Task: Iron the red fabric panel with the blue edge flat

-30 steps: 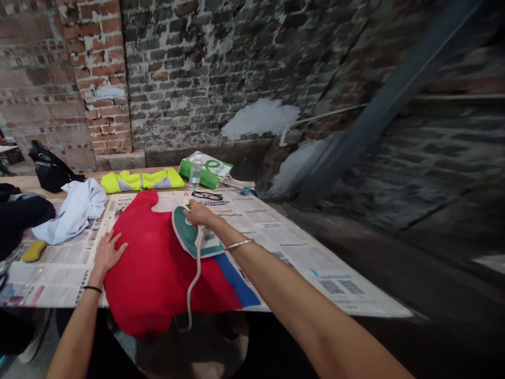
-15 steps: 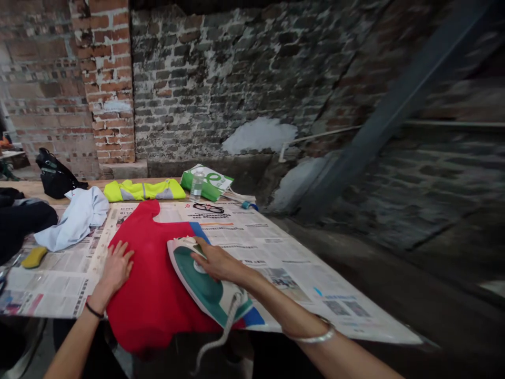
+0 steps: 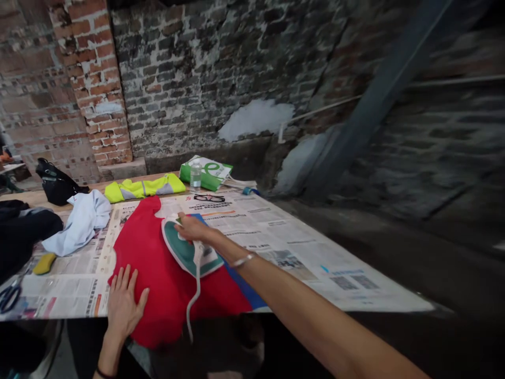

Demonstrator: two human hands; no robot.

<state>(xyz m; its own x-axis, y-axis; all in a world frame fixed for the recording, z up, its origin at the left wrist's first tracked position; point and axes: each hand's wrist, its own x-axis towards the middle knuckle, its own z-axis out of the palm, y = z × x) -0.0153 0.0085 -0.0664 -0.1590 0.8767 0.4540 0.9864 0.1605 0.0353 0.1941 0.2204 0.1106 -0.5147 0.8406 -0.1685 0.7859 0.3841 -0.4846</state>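
Observation:
A red garment (image 3: 144, 237) with a blue edge strip (image 3: 246, 284) lies over the newspaper-covered table (image 3: 303, 237) and hangs past its front edge. My right hand (image 3: 191, 229) is wrapped round the handle of a green and white iron (image 3: 179, 247), which rests on the upper part of the garment near the blue strip. The iron's white cord (image 3: 193, 302) drops over the red cloth. My left hand (image 3: 125, 305) lies with spread fingers on the garment's lower left part, near the table's front edge, holding nothing.
To the left are a light blue cloth (image 3: 81, 223), dark clothing (image 3: 23, 231), a yellow sponge (image 3: 44, 263), scissors (image 3: 11, 296) and a black bag (image 3: 57, 181). Behind lie a yellow vest (image 3: 144, 188), a clear bottle (image 3: 195, 177), a green-white bag (image 3: 213, 171) and glasses (image 3: 209, 198).
The iron, in my right hand, has moved up and left towards the garment's top. My left hand has slid down and right, nearer the front edge. The view has tilted slightly.

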